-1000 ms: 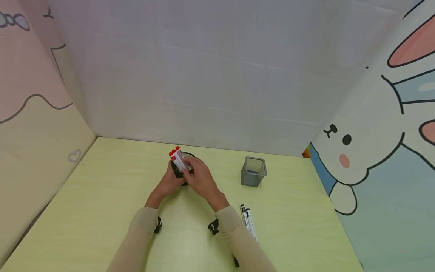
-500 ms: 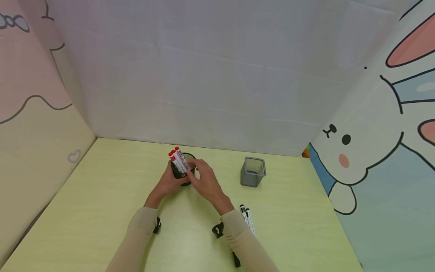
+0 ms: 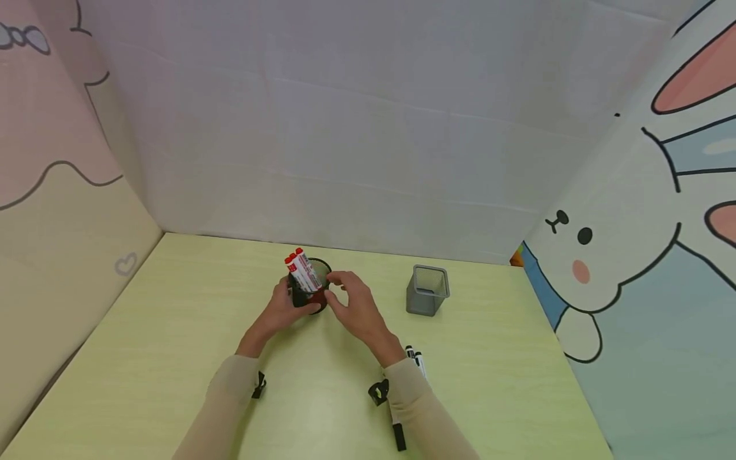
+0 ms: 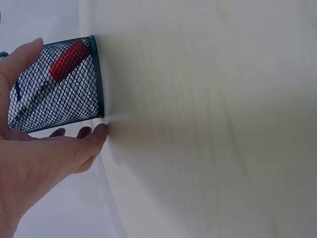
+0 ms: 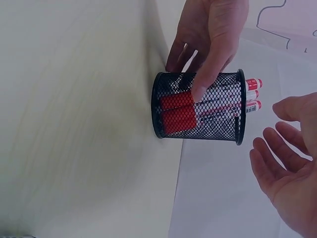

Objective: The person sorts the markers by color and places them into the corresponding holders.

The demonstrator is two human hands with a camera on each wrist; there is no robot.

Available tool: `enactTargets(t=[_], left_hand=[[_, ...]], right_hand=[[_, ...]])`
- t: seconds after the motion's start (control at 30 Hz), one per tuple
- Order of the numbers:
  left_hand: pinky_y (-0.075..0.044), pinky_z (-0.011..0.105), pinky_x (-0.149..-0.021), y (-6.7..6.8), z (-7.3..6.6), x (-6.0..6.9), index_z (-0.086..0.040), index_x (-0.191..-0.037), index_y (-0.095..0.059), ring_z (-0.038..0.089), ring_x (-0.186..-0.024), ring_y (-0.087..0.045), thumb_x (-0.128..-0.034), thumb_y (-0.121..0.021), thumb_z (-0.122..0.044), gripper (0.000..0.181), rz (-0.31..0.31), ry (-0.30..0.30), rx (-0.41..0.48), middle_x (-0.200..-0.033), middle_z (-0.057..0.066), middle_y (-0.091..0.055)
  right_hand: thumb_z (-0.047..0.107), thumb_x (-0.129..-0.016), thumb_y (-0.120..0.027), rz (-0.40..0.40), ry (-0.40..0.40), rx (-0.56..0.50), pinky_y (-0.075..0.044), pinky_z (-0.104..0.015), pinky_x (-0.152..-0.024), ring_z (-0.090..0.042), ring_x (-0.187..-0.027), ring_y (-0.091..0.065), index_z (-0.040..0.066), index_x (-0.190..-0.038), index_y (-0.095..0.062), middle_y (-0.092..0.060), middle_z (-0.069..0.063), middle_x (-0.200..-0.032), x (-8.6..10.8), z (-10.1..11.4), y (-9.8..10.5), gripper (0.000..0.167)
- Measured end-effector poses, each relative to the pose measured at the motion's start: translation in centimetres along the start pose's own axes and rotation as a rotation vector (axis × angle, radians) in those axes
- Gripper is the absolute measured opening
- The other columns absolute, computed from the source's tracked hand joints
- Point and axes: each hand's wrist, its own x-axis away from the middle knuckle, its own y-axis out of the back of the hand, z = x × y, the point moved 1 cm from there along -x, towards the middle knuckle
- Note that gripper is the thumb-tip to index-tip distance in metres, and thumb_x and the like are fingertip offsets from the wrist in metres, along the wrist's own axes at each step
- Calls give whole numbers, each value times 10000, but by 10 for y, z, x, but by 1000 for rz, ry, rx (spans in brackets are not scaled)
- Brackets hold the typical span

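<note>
A round black mesh pen cup (image 3: pixel 318 301) stands upright on the table, with red-capped white markers (image 3: pixel 305 271) leaning in it and their red ends above the rim. Through the mesh in the right wrist view, red caps (image 5: pixel 178 114) show at the bottom. My left hand (image 3: pixel 280 311) lies loosely around the cup's left side, its thumb in front and fingers fairly straight; the left wrist view shows a gap between the fingers and the mesh (image 4: pixel 74 99). Just right of the rim, my right hand (image 3: pixel 360 311) holds nothing, fingers loosely bent and apart from the cup.
A grey square mesh holder (image 3: pixel 428 291) stands to the right on the table (image 3: pixel 506 358). Black-capped white markers (image 3: pixel 419 361) lie near my right forearm, partly hidden by it. Another black cap (image 3: pixel 399 437) shows below that sleeve. A white wall stands behind.
My right hand has let go of the red-capped markers and drawn back to the right. My left hand has loosened and shifted slightly left. The markers now lean in the cup.
</note>
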Motion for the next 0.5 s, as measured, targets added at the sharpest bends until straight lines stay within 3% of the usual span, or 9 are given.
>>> enactTargets(t=[0.1, 0.23, 0.37, 0.5], left_hand=[[-292, 611, -1164, 3, -2, 7, 83, -1563, -129, 490, -1436, -316, -943, -764, -210, 934, 16, 102, -32, -1560, 319, -273], [-322, 613, -1146, 3, -5, 15, 92, -1571, -90, 532, -1420, -322, -984, -707, -249, 917, 38, 178, -38, -1566, 348, -248], [-357, 618, -1118, 4, -7, 23, 111, -1560, -103, 533, -1393, -354, -1005, -669, -240, 867, 21, 215, -55, -1525, 378, -297], [-375, 613, -1102, 4, -9, 30, 120, -1550, -129, 519, -1368, -392, -1023, -640, -216, 807, 11, 208, -67, -1495, 388, -343]], right_hand=[[122, -1016, -652, -4, 13, -8, -512, -392, -1000, -284, -1156, -610, -8, -1310, -608, -640, -149, -1263, 3, -1, 4, 324], [108, -1000, -673, -22, 35, -2, -508, -417, -999, -313, -1143, -610, -16, -1301, -611, -641, -160, -1258, 6, -4, 11, 331], [115, -994, -685, -38, 54, 26, -509, -409, -995, -290, -1135, -613, -13, -1292, -616, -648, -143, -1248, 9, -6, 18, 331], [118, -986, -696, -55, 73, 42, -509, -426, -989, -280, -1138, -608, -12, -1291, -620, -649, -129, -1248, 13, -7, 26, 339]])
